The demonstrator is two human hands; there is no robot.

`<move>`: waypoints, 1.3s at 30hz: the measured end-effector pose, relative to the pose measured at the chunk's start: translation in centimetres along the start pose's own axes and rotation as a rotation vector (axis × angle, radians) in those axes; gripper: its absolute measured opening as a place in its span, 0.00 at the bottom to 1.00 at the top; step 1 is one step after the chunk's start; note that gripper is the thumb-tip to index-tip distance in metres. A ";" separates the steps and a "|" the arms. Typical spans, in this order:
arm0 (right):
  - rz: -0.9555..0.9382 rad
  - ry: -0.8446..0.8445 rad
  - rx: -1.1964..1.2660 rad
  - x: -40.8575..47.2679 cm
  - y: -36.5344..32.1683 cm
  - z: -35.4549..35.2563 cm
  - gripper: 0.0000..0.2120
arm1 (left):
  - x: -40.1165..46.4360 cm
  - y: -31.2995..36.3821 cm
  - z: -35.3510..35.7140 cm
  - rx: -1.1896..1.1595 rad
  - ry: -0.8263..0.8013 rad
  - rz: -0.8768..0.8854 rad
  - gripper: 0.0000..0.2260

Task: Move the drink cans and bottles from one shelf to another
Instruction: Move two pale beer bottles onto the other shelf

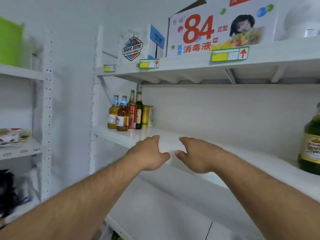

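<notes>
Clearly both hands were empty: my left hand (pixel 149 153) and right hand (pixel 195 155) hovered side by side over the front of the middle shelf (pixel 216 146), fingers loosely spread and pointing inward, thumbs nearly meeting, nothing held in either. I judged this to be the pause between carries, with the next pickup not yet begun.

Up and to the left of the left hand, at the far end of the same shelf, stood the cluster of drinks: two amber bottles (pixel 121 115) in front, two green bottles (pixel 136 110) behind, a red can (pixel 132 116) and a yellow can (pixel 145 116) tight against them. Far to the right of the right hand, a large green bottle (pixel 311 144) stood alone at the picture's edge. I could not tell which group was waiting to move. Whichever it was, the next move would call for a long reach sideways and a firm wrap round one neck or body, since the clustered ones touched and could knock over.

Above the hands, the upper shelf (pixel 190 66) carried a disinfectant carton (pixel 216 30) and a beer box (pixel 132 47); its underside limited lifting height. Left of the left arm stood a second rack (pixel 46 101) with packets.
</notes>
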State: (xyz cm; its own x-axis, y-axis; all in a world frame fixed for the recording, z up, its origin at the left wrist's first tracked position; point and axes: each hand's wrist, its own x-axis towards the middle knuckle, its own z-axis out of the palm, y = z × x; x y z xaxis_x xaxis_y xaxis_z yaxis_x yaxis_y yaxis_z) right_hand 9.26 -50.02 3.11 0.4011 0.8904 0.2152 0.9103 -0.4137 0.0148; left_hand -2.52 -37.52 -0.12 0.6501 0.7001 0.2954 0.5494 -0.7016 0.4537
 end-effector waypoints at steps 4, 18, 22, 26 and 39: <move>-0.041 -0.018 -0.004 3.7 -4.5 0.3 0.28 | 0.5 -5.6 -2.5 -0.025 0.021 -0.079 0.37; -0.156 0.042 0.012 15.9 -9.7 2.5 0.27 | 8.4 -15.0 -4.3 -0.107 0.069 -0.211 0.33; -0.161 0.052 0.017 19.1 -10.0 3.1 0.28 | 10.8 -16.4 -5.0 -0.056 0.097 -0.196 0.32; -0.190 0.056 0.059 21.8 -10.6 3.7 0.28 | 12.9 -18.2 -5.6 -0.042 0.119 -0.195 0.31; -0.127 0.145 0.092 28.7 -14.2 6.1 0.27 | 21.9 -26.9 -7.6 -0.236 0.115 -0.137 0.31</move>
State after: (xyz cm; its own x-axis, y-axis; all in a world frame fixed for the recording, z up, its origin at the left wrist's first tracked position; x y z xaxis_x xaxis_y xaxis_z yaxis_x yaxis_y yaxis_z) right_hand 8.50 -17.41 3.12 0.2698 0.8948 0.3557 0.9607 -0.2751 -0.0366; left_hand -7.05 -2.26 0.52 0.5073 0.8060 0.3050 0.4821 -0.5588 0.6748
